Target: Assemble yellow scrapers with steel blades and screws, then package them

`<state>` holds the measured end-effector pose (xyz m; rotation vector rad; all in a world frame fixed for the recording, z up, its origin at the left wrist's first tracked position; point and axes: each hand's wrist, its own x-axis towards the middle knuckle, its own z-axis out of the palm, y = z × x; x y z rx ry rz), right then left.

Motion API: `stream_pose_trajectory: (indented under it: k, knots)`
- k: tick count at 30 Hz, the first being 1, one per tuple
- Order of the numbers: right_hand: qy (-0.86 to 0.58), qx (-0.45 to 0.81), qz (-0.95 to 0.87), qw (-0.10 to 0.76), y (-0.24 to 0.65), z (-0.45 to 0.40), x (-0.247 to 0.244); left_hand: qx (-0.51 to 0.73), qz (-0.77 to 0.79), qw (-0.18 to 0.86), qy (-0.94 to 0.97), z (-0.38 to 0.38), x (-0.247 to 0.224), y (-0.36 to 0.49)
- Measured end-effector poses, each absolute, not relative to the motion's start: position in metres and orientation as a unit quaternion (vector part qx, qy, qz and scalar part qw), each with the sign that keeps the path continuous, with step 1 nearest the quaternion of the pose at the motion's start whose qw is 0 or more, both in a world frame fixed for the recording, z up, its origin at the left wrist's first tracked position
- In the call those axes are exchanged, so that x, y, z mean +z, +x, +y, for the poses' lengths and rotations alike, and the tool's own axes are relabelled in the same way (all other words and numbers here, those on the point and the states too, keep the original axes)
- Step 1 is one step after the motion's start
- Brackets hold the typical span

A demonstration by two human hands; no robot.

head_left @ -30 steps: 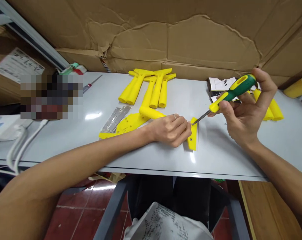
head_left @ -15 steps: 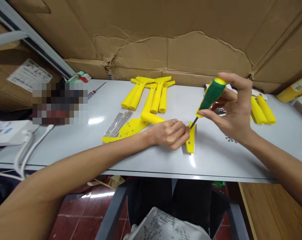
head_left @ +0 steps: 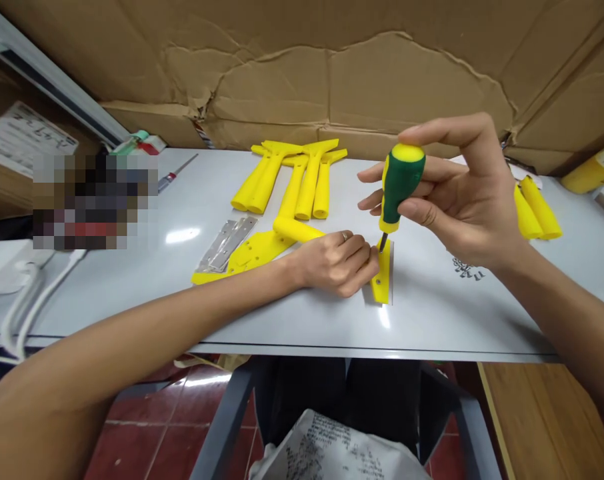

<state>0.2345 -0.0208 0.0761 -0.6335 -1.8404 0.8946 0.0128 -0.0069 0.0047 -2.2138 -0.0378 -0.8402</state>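
Observation:
My left hand (head_left: 339,265) is closed round the handle of a yellow scraper (head_left: 381,288), whose head lies on the table with a thin blade showing along its right edge. The handle's end sticks out to the left of my fist. My right hand (head_left: 475,187) holds a green and yellow screwdriver (head_left: 405,177) nearly upright, thumb on its side and index finger on top, the other fingers spread behind. Its tip meets the upper screw spot on the scraper head; a second screw (head_left: 379,281) shows lower down. Loose screws (head_left: 466,268) lie to the right.
Several yellow scraper handles (head_left: 287,177) lie at the back, with two more (head_left: 537,210) on the right. Flat yellow plates (head_left: 257,252) and metal blades (head_left: 227,243) are left of my fist. Another screwdriver (head_left: 175,175) lies far left. Cardboard (head_left: 327,80) stands behind the table.
The screwdriver has gone from leaning right to nearly upright, its tip still at the scraper head. My right hand's fingers have spread out. My left hand keeps its grip; the view has shifted slightly.

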Motion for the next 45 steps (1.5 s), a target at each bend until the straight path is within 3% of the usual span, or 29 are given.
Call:
stream_pose_trajectory:
  k: [15,22,29,37,45]
  knots:
    - [-0.308,0.163,-0.717,0.604,0.238,-0.004,0.041,-0.326,-0.018,0.393,-0.859,-0.008,0.008,0.013]
    - [-0.263,0.269,-0.746,0.550,0.245,-0.007,0.052,-0.349,-0.022,0.376,-0.858,-0.005,0.005,0.014]
    - [-0.262,0.117,-0.735,0.614,0.249,-0.004,0.042,-0.353,-0.028,0.366,-0.861,-0.005,0.005,0.014]
    - [-0.229,0.245,-0.755,0.563,0.248,-0.019,0.048,-0.362,-0.031,0.330,-0.871,0.000,0.002,0.015]
    - [-0.281,0.158,-0.723,0.611,0.250,-0.026,0.046,-0.353,-0.016,0.344,-0.870,0.000,0.002,0.014]
